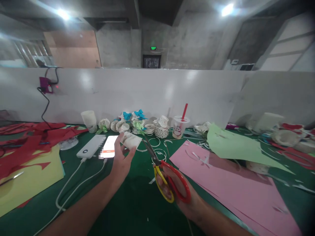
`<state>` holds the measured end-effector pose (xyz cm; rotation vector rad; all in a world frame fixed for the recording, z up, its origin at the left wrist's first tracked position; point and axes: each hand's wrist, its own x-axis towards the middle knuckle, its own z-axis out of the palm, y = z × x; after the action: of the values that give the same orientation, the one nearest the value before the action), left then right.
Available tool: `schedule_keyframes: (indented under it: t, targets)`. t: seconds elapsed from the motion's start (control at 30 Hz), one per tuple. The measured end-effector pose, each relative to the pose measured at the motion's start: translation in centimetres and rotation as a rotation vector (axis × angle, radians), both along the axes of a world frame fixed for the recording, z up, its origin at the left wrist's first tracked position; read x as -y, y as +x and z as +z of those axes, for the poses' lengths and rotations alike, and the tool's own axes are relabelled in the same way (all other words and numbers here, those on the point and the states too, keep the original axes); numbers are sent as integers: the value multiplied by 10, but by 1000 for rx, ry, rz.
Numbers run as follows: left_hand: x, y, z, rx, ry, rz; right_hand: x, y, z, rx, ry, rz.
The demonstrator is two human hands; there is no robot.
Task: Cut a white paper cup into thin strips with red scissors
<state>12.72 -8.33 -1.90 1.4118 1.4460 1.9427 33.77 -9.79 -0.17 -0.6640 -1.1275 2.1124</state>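
Cutting step, I judge: left hand (121, 160) pinches white folded paper piece (130, 140); right hand (180, 193) grips red-and-yellow-handled scissors (165, 175), whose blades must next meet paper at eleven o'clock.

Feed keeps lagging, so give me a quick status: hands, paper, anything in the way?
Left hand pinches white paper piece. Right hand grips scissors, blades nearly shut, tips beside the paper. Phone and power bank just left.

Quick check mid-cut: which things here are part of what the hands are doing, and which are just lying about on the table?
In use:
left hand holding white paper piece
right hand holding scissors

Lying about:
pink paper
green paper
red scraps
yellow sheet
phone
power bank
drink cup
paper flowers
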Motion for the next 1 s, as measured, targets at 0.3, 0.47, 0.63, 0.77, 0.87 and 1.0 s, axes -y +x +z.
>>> schedule_keyframes:
  t: [0.3, 0.47, 0.63, 0.77, 0.87, 1.0]
  targets:
    - [-5, -3, 2, 454, -102, -217, 3, 1, 2, 5, -9, 38]
    - [0, 0, 1, 670, -174, -368, 1, 2, -2, -32, -127, 33]
    - [2, 2, 3, 824, -191, -378, 3, 2, 1, -24, -77, 96]
    - [-2, -2, 9, 944, -77, -297, 6, 2, 6, 14, -94, 123]
    - [-3, -4, 13, 992, -41, -301, 8, 2, 6, 32, -132, 142]
    - [0, -1, 13, 942, -41, -298, 14, 0, 3, 71, -159, 91]
